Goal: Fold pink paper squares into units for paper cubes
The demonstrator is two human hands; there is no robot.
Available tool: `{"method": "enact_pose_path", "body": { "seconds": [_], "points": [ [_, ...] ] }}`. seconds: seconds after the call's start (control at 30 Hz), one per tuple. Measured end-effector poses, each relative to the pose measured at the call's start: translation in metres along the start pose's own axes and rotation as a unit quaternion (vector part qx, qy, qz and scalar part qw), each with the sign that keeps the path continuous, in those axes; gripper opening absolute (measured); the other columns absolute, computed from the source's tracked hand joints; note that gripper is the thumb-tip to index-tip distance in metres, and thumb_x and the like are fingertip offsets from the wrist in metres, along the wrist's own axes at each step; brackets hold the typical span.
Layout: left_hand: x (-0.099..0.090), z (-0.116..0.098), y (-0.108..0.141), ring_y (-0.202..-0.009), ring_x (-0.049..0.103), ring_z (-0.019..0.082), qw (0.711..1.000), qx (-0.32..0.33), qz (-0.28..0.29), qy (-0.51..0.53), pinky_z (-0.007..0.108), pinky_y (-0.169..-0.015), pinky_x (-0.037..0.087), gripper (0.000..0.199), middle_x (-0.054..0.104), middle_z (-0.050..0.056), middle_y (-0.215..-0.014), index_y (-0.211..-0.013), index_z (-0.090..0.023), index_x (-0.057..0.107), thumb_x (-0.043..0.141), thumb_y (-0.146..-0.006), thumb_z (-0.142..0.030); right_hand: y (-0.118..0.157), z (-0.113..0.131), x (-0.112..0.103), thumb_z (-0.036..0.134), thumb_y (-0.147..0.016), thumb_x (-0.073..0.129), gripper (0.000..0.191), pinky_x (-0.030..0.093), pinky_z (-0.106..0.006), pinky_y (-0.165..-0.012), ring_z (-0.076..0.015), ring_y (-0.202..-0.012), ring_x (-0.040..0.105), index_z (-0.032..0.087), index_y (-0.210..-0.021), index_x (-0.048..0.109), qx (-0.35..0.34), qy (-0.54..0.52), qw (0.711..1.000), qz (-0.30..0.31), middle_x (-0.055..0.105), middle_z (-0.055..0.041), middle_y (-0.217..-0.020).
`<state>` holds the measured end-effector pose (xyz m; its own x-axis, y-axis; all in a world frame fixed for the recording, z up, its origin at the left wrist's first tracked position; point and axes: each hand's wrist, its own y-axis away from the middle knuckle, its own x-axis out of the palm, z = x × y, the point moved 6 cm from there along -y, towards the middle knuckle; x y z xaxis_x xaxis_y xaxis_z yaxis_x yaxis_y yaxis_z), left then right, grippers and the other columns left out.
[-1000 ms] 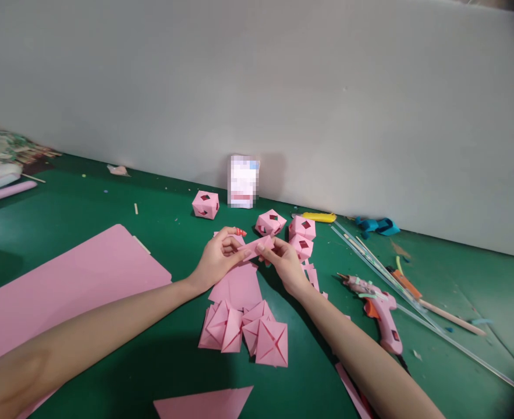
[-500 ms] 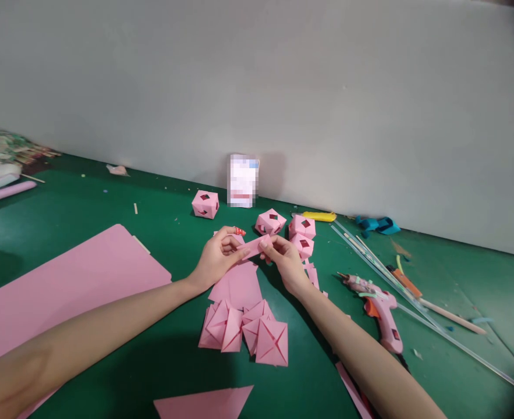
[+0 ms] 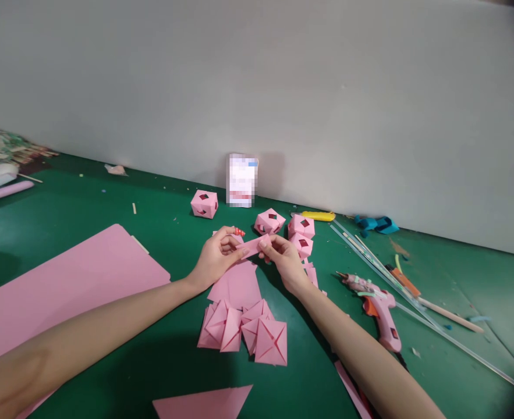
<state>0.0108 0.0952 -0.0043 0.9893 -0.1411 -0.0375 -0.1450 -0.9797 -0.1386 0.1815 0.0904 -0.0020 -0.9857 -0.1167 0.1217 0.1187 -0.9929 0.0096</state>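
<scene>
A narrow folded piece of pink paper (image 3: 253, 247) is held between both hands above the green table. My left hand (image 3: 216, 256) pinches its left end with thumb and fingers. At the other end, my right hand (image 3: 283, 257) grips it the same way. Flat pink paper squares (image 3: 236, 286) lie under my left hand. Closer to me are two overlapping groups of folded pink squares (image 3: 270, 342). Just beyond my right hand sit pink paper boxes with diamond-shaped holes (image 3: 269, 222), and another such box (image 3: 204, 205) stands farther left.
A large pink sheet (image 3: 86, 267) covers the left side. On the right lie a pink glue gun (image 3: 379, 305), clear glue sticks (image 3: 365, 256), a yellow cutter (image 3: 318, 216) and blue scraps (image 3: 376, 224). A blurred white device (image 3: 241, 180) leans on the wall. A pink triangle (image 3: 204, 402) lies nearest me.
Hands and folded paper keep almost the same pose. The whole view has shifted very slightly.
</scene>
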Motion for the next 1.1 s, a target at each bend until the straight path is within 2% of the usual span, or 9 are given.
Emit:
{"method": "enact_pose_path", "body": {
  "seconds": [0.2, 0.37, 0.57, 0.8, 0.97, 1.1],
  "points": [
    [0.0, -0.005, 0.002, -0.066, 0.066, 0.014, 1.0, 0.006, -0.015, -0.011, 0.027, -0.067, 0.053, 0.041, 0.065, -0.004, -0.068, -0.103, -0.019, 0.055, 0.08, -0.074, -0.034, 0.0, -0.001, -0.001, 0.05, -0.073, 0.081, 0.032, 0.042, -0.024, -0.053, -0.0129, -0.06, 0.059, 0.02, -0.078, 0.068, -0.002, -0.011, 1.0, -0.007, 0.065, 0.0008, -0.066],
    [-0.001, -0.011, 0.005, -0.067, 0.067, 0.014, 0.998, 0.031, -0.036, -0.037, 0.027, -0.067, 0.053, 0.037, 0.067, -0.004, -0.07, -0.101, -0.02, 0.055, 0.079, -0.076, -0.033, -0.001, -0.005, -0.001, 0.046, -0.071, 0.083, 0.03, 0.037, -0.022, -0.044, -0.0124, -0.05, 0.059, 0.019, -0.079, 0.072, 0.015, -0.03, 0.999, -0.022, 0.065, 0.0009, -0.058],
    [-0.001, -0.013, 0.007, -0.07, 0.067, 0.014, 0.997, 0.042, -0.034, -0.052, 0.026, -0.069, 0.053, 0.034, 0.066, -0.004, -0.071, -0.102, -0.02, 0.055, 0.076, -0.079, -0.032, 0.0, -0.008, -0.003, 0.043, -0.062, 0.088, 0.031, 0.039, -0.021, -0.039, -0.0128, -0.048, 0.063, 0.018, -0.075, 0.074, 0.032, -0.061, 0.996, -0.058, 0.07, -0.0013, -0.062],
    [0.001, -0.006, 0.003, -0.068, 0.063, 0.014, 0.999, 0.014, 0.006, -0.045, 0.025, -0.066, 0.05, 0.041, 0.06, -0.005, -0.07, -0.11, -0.02, 0.052, 0.074, -0.078, -0.031, 0.002, -0.009, -0.001, 0.041, -0.067, 0.086, 0.028, 0.041, -0.019, -0.035, -0.0093, -0.039, 0.058, 0.019, -0.082, 0.08, 0.025, -0.027, 0.999, -0.039, 0.073, -0.0022, -0.065],
    [0.007, -0.003, 0.003, -0.078, 0.066, 0.017, 0.992, 0.024, 0.055, -0.115, 0.028, -0.071, 0.049, 0.055, 0.069, 0.0, -0.084, -0.125, -0.021, 0.05, 0.075, -0.078, -0.034, 0.004, -0.01, 0.002, 0.039, -0.067, 0.086, 0.025, 0.04, -0.021, -0.033, -0.0086, -0.036, 0.055, 0.02, -0.082, 0.081, 0.018, -0.02, 0.999, -0.032, 0.076, -0.0035, -0.069],
    [0.008, -0.003, 0.005, -0.06, 0.059, 0.016, 0.984, 0.019, 0.059, -0.166, 0.027, -0.062, 0.041, 0.066, 0.063, -0.006, -0.067, -0.136, -0.022, 0.045, 0.075, -0.08, -0.039, 0.004, -0.01, 0.004, 0.037, -0.067, 0.086, 0.023, 0.037, -0.02, -0.032, -0.0075, -0.034, 0.053, 0.019, -0.08, 0.08, 0.011, -0.023, 0.999, -0.028, 0.078, -0.0053, -0.076]
  ]
}}
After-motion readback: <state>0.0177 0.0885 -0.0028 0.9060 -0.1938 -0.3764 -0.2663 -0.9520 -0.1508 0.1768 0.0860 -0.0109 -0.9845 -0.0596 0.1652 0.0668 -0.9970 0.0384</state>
